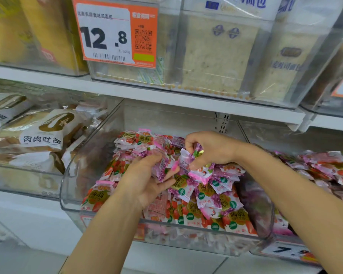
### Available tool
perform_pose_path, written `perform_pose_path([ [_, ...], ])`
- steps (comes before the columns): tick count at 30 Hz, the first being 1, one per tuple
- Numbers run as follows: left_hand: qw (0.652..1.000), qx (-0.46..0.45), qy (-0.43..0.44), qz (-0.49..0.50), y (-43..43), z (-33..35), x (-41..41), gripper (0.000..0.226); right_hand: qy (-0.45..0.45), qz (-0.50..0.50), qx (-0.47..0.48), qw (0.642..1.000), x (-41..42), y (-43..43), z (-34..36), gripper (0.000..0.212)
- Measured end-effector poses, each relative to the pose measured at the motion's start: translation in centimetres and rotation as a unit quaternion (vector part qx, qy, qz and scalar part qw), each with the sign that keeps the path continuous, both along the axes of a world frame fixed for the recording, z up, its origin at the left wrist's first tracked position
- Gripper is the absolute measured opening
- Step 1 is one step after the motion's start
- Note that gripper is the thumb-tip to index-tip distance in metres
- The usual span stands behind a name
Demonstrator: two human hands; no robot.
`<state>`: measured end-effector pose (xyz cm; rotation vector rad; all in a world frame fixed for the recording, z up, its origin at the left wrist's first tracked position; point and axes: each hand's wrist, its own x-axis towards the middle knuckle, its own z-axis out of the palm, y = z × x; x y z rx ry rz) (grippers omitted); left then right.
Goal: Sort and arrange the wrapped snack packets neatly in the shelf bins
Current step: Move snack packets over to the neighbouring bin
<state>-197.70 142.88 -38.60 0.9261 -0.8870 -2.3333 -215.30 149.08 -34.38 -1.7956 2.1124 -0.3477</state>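
Note:
A clear plastic shelf bin (67, 196) holds a heap of small wrapped snack packets (212, 202) in pink, purple and red. My left hand (147, 180) is inside the bin, palm up, gripping a bunch of purple packets (162, 165). My right hand (210, 149) hovers over the heap's middle and pinches a purple and white packet (188, 157) between curled fingers. The two hands nearly touch. Packets under my hands are hidden.
A neighbouring bin at the right (325, 169) holds similar pink packets. To the left, a bin (24, 175) holds wrapped bread packs (42, 135). The shelf above (147, 95) carries bread bins and an orange price tag (115, 32), leaving low headroom.

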Motion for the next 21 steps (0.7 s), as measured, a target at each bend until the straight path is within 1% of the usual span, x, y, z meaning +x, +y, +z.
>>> perform_pose_path([
  [3, 1.000, 0.011, 0.008, 0.019, -0.1, 0.0, 0.0, 0.049, 0.044, -0.033, -0.085, 0.995, 0.5, 0.4, 0.2, 0.039],
  [5, 0.999, 0.009, 0.020, 0.029, 0.0, 0.1, 0.0, 0.052, 0.042, -0.064, -0.159, 0.984, 0.8, 1.0, 0.4, 0.036],
  [8, 0.997, 0.011, 0.058, 0.057, 0.6, 0.7, 0.1, 0.070, -0.006, -0.107, -0.275, 0.955, 1.5, 2.1, 0.6, 0.032],
  [10, 0.995, 0.014, 0.077, 0.062, 1.3, 1.1, 0.2, 0.077, -0.052, -0.123, -0.325, 0.936, 2.2, 2.8, 0.7, 0.032],
  [14, 0.992, 0.010, 0.111, 0.052, 2.0, 1.5, 0.1, 0.071, -0.133, -0.151, -0.370, 0.907, 4.2, 3.9, 0.6, 0.029],
  [17, 0.991, -0.016, 0.124, 0.048, 2.7, 1.9, 0.0, 0.064, -0.176, -0.187, -0.391, 0.884, 5.4, 5.3, 0.4, 0.033],
  [19, 0.990, -0.053, 0.124, 0.036, 3.6, 2.3, 0.1, 0.056, -0.241, -0.218, -0.403, 0.855, 5.6, 6.6, 0.2, 0.031],
  [21, 0.989, -0.080, 0.122, 0.024, 4.8, 2.8, 0.0, 0.052, -0.319, -0.256, -0.400, 0.820, 5.4, 8.1, 0.1, 0.029],
])
